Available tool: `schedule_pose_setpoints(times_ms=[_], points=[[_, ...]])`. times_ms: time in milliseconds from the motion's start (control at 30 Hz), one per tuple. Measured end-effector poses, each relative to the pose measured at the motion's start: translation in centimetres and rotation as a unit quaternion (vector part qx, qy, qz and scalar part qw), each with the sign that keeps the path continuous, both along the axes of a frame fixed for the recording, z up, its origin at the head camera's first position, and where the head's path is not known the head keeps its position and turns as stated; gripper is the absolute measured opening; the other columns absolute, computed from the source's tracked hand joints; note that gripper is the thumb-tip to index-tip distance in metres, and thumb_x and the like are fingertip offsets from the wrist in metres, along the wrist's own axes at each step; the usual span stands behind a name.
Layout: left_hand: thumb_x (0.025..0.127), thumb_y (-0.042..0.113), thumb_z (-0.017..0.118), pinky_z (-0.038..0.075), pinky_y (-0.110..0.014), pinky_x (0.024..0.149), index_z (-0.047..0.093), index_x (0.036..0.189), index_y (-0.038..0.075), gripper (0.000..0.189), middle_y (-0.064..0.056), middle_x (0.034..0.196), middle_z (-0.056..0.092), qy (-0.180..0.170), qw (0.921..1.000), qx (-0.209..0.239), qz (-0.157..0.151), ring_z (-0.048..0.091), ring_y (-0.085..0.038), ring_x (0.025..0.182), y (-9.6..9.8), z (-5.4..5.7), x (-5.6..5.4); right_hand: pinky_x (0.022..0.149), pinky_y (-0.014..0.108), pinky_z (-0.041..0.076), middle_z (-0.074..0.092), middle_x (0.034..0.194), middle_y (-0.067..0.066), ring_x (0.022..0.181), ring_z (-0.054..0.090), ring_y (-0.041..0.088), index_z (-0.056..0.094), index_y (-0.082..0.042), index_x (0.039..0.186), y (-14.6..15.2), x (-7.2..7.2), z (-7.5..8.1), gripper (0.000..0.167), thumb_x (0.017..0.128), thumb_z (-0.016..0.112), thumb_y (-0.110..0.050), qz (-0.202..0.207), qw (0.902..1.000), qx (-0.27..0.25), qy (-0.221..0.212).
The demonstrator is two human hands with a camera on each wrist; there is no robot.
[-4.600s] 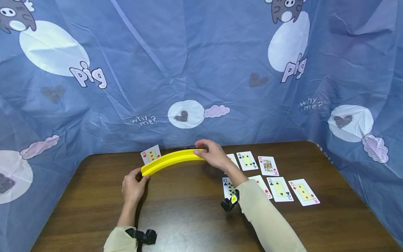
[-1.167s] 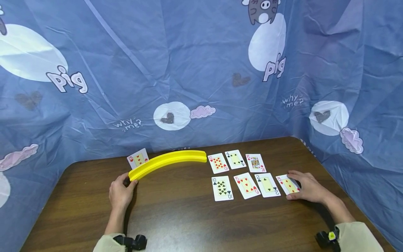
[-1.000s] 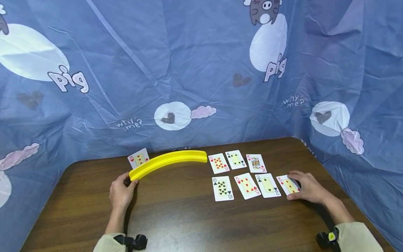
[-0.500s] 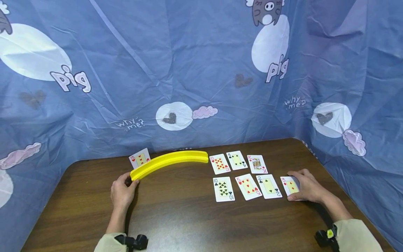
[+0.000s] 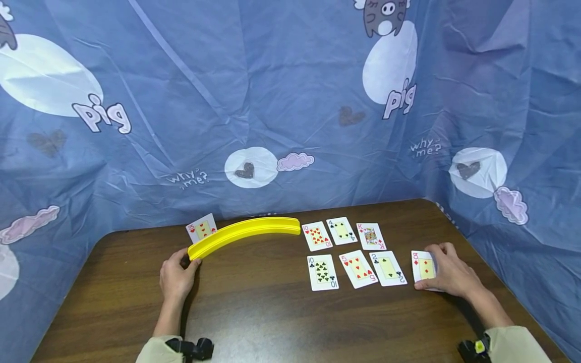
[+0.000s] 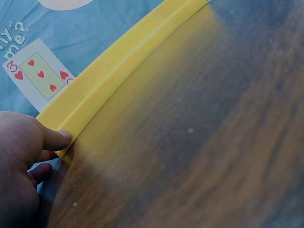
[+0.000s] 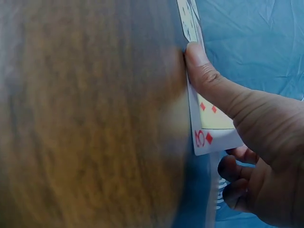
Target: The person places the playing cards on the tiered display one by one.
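My left hand (image 5: 176, 277) holds the left end of a curved yellow card holder (image 5: 245, 231), thumb on its front face in the left wrist view. A three of hearts (image 6: 42, 73) stands tilted back in the holder near that hand. On the right side of the table, my right hand (image 5: 454, 272) pinches a three of diamonds (image 5: 422, 265), thumb at the near edge and fingers at the far edge. The hand covers the card's right part. In the right wrist view the thumb lies along the card, and some other fingers are curled below.
Left of the right hand, face-up cards lie in two rows: a ten of hearts (image 5: 316, 236), a black four (image 5: 342, 231) and a king of diamonds (image 5: 371, 236) behind; a ten of clubs (image 5: 323, 272), five of hearts (image 5: 358, 269) and two of clubs (image 5: 388, 268) in front. A blue patterned cloth (image 5: 290, 101) hangs behind the table.
My right hand has left the holder's right end for the three of diamonds, which has shifted right, away from the two of clubs, and turned straighter. The left hand keeps its grip.
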State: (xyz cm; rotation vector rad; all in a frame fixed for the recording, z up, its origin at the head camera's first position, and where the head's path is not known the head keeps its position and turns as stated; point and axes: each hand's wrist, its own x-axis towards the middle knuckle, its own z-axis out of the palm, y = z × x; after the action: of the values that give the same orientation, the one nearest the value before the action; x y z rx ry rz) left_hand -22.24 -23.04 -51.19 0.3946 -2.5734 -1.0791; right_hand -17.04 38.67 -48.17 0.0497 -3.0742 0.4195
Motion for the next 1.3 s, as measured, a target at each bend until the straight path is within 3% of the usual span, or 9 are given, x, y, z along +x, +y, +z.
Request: schedule_pose_setpoints(times_ms=[133,267,500,667,900,1067,1300], points=[[0.089,0.013,0.071,0.038,-0.054,0.084,0.063,0.125,-0.003,0.039,-0.027,0.112,0.067,-0.003,1.0,0.002,0.0,0.056,-0.04,0.103,0.0,0.0,0.0,0.062,0.045,0.046,0.054,0.106,0.025,0.079,0.055,0.031,0.045,-0.003,0.129,0.0,0.2,0.2,0.107,0.051,0.091,-0.061,-0.013,0.9999,0.002,-0.007],[0.089,0.013,0.071,0.039,-0.056,0.086,0.063,0.125,-0.003,0.04,-0.027,0.114,0.067,-0.005,1.0,0.003,0.0,0.056,-0.04,0.105,-0.1,0.0,0.0,0.062,0.037,0.042,0.062,0.093,0.017,0.077,0.055,0.025,0.048,-0.001,0.124,0.0,0.4,0.4,0.097,0.053,0.094,-0.05,-0.005,0.9997,-0.021,0.014],[0.09,0.013,0.07,0.039,-0.056,0.086,0.063,0.125,-0.003,0.04,-0.027,0.113,0.066,-0.005,1.0,0.003,-0.001,0.056,-0.04,0.104,0.0,0.0,0.0,0.063,0.034,0.041,0.065,0.087,0.013,0.075,0.056,0.021,0.052,0.001,0.12,0.2,0.8,1.0,0.063,0.072,0.088,-0.018,0.018,0.9973,-0.052,0.049],[0.089,0.013,0.07,0.039,-0.056,0.086,0.063,0.125,-0.003,0.039,-0.027,0.112,0.066,-0.002,1.0,0.003,-0.002,0.056,-0.04,0.104,0.0,0.0,0.0,0.062,0.03,0.042,0.068,0.085,0.008,0.074,0.056,0.013,0.058,-0.003,0.112,0.6,1.2,1.2,0.042,0.077,0.081,-0.003,0.048,0.9923,-0.052,0.102],[0.09,0.013,0.07,0.039,-0.056,0.087,0.063,0.126,-0.003,0.04,-0.027,0.113,0.066,-0.007,1.0,0.005,-0.002,0.055,-0.04,0.104,0.0,0.1,0.0,0.058,0.021,0.037,0.063,0.079,-0.001,0.067,0.043,-0.005,0.065,-0.006,0.102,1.3,1.6,1.9,0.023,0.082,0.076,-0.002,0.049,0.991,-0.08,0.096],[0.09,0.013,0.07,0.039,-0.056,0.088,0.063,0.125,-0.003,0.039,-0.027,0.114,0.066,-0.007,1.0,0.006,-0.002,0.055,-0.04,0.105,0.0,0.0,0.0,0.055,0.022,0.037,0.059,0.07,-0.006,0.062,0.045,-0.005,0.067,-0.006,0.097,1.5,1.6,2.5,0.011,0.087,0.072,-0.004,0.054,0.9875,-0.124,0.081],[0.09,0.013,0.07,0.039,-0.055,0.087,0.063,0.124,-0.004,0.039,-0.027,0.113,0.066,-0.005,1.0,0.005,-0.001,0.056,-0.04,0.104,0.0,0.0,-0.1,0.053,0.023,0.038,0.052,0.064,-0.011,0.058,0.046,-0.002,0.067,-0.004,0.095,1.0,1.2,3.3,0.005,0.09,0.069,-0.003,0.062,0.98,-0.166,0.091]])
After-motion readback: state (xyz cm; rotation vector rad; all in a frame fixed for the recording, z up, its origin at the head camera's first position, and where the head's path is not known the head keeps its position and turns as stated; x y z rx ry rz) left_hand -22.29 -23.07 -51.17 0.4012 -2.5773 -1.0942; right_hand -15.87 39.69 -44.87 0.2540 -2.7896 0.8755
